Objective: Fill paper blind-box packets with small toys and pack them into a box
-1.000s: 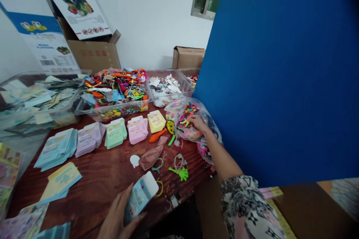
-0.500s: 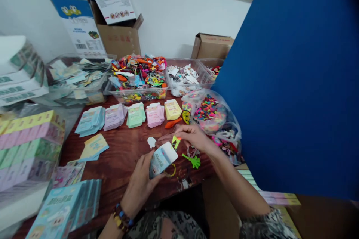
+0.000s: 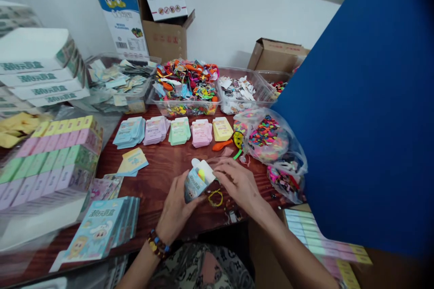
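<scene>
My left hand (image 3: 174,203) is wrapped round a small light-blue cardboard box (image 3: 195,186), tilted with its top open. A yellow piece (image 3: 201,174) shows in the box's mouth, by the raised white flap. My right hand (image 3: 239,184) is at the flap's right edge, its fingers bent and close together; whatever they pinch, if anything, is hidden. Under the right fingers a yellow loop of cord (image 3: 215,198) lies on the table. Behind that hand are an orange balloon (image 3: 221,145) and a green strip (image 3: 237,154).
Flat carton stacks (image 3: 155,130) in several colours line the wooden table (image 3: 152,185). Behind them stand clear tubs (image 3: 186,107) of small toys. Plastic bags (image 3: 271,140) of bright pieces sit right, beside a blue panel (image 3: 339,113). Packed boxes (image 3: 50,158) fill the left.
My right hand has brought the yellow piece from outside the box into its mouth. The green toy hand on the table is out of sight. The view has shifted left.
</scene>
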Demonstrator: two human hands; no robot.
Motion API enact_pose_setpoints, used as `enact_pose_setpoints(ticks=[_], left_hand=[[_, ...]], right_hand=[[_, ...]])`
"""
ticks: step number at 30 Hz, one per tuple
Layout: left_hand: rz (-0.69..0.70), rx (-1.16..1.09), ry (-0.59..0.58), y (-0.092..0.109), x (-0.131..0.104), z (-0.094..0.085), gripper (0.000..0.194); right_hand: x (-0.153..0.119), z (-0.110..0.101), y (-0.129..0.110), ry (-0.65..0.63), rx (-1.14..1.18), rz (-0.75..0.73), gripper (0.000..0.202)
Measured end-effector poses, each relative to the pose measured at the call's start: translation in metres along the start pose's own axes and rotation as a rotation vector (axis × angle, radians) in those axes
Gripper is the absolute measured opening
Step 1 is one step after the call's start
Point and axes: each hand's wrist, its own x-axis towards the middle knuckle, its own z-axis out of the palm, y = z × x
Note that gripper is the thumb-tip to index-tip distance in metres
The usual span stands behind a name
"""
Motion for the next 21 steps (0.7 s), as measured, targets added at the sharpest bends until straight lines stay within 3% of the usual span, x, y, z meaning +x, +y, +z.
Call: enact_pose_setpoints(ticks=[6, 9, 12, 17, 21], left_hand=[[0.015, -0.047, 0.12, 0.01, 0.001, 0.006, 0.058], [0.005, -0.079, 0.155, 0.012, 0.0, 0.008, 0.057], [-0.004, -0.159, 0.108, 0.01, -0.002, 0.002, 0.056], [-0.114, -0.391, -0.032, 0.006, -0.009, -0.014, 0.04], [-0.138, -0.577, -0.078, 0.01, -0.013, -0.022, 0.044]], right_hand=[[-0.031, 0.052, 0.003, 0.032, 0.11, -0.008, 0.048], [-0.03, 0.065, 0.004, 0.062, 0.184, -0.064, 0.046], [-0.023, 0.059, 0.006, 0.013, 0.215, -0.086, 0.042], [-0.016, 0.039, 0.011, -0.168, 0.295, -0.058, 0.04], [-0.015, 0.034, 0.012, -0.222, 0.357, -0.04, 0.038]])
